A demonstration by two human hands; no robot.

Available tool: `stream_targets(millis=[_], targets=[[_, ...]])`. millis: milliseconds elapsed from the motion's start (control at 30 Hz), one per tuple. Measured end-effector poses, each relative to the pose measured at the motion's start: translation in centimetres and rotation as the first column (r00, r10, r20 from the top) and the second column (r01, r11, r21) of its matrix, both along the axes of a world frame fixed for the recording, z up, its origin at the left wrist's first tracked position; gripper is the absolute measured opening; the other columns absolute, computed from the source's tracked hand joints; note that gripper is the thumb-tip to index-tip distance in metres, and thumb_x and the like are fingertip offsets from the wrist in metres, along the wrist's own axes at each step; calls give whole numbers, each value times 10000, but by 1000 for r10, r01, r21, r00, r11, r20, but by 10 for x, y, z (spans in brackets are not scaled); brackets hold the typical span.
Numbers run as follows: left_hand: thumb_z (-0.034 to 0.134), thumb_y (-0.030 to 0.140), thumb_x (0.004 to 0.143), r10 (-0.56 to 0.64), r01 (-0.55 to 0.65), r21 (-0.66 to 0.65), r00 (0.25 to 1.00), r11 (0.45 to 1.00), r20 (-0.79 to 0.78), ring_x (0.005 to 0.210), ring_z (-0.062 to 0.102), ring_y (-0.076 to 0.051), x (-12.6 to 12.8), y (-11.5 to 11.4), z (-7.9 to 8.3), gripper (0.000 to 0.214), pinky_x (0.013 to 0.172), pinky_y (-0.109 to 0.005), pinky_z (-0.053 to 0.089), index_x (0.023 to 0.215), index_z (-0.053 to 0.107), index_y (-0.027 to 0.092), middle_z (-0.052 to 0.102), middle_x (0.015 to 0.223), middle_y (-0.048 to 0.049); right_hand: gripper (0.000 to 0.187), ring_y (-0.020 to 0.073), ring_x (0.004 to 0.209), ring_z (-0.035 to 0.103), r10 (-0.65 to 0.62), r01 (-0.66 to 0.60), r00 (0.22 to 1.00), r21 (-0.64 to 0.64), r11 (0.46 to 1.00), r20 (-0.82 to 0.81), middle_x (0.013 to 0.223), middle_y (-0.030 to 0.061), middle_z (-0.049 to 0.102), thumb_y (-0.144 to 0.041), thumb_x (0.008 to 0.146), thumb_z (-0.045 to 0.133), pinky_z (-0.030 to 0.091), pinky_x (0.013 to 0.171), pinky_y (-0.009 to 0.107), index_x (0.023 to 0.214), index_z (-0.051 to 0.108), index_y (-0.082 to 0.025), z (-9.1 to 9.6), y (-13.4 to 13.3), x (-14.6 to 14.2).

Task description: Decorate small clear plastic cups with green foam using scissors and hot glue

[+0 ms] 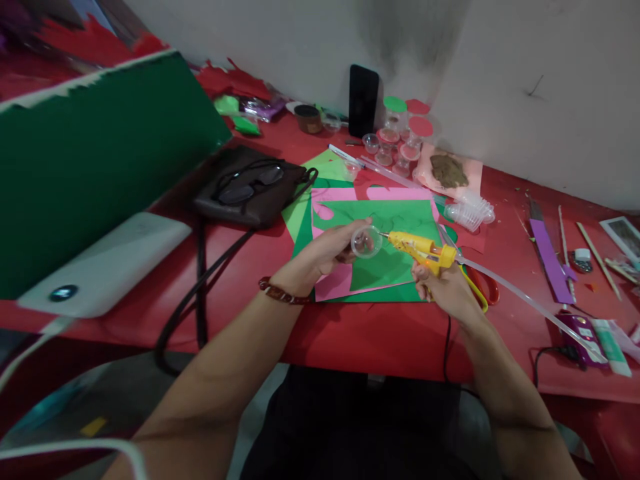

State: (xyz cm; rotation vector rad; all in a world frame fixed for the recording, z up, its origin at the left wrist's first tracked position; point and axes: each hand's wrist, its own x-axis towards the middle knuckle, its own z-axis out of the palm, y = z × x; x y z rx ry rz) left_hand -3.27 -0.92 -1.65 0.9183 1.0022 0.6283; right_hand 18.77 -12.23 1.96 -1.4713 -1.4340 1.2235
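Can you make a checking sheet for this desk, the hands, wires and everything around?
Surface: red table, coloured paper spread on it.
Job's things: clear cup; yellow glue gun, nozzle close to the cup.
Clutter: dark bag with glasses on top; scissors.
Hands: left hand holds the cup; right hand grips the glue gun.
Cables: black cord below the right hand; white cable at far left.
Surroundings: pale wall; black phone upright near it.

From afar, I am viewing smooth yellow plastic on the glue gun (420,248), its tip (384,235) looking metallic, and clear, glossy plastic forming the cup (367,241). Matt green paper (387,270) and pink paper (334,283) are showing smooth faces; the brown bag (257,211) is looking leathery, the red tabletop (360,333) smooth, the dull brown heap (449,171) rough.
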Motion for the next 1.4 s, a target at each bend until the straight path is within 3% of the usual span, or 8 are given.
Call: stream_targets(millis=[267, 533, 1400], targets=[[602, 550, 986, -16, 16, 18, 1000, 1000, -2, 418, 211, -61, -1, -1, 3, 562, 471, -271, 92, 561, 624, 183, 380, 498, 10, 591, 89, 428, 480, 12, -12, 1000, -2, 1000, -8, 507, -57, 521, -817, 818, 657, 362, 422, 248, 745, 558, -238, 1, 1, 0], [681, 694, 899, -19, 19, 28, 1000, 999, 16, 414, 216, -51, -1, -1, 4, 623, 448, -239, 97, 543, 614, 187, 349, 500, 21, 606, 98, 426, 497, -2, 2, 1000, -2, 1000, -19, 505, -55, 527, -831, 805, 668, 372, 418, 252, 749, 581, -234, -2, 0, 0], [659, 605, 948, 17, -17, 0, 999, 1000, 46, 396, 212, -42, -2, 0, 8, 578, 413, -222, 96, 580, 595, 165, 401, 489, 37, 521, 92, 426, 507, 9, -9, 1000, 2, 1000, -2, 500, -53, 527, -721, 864, 681, 393, 437, 234, 748, 598, -220, -5, -2, 2]])
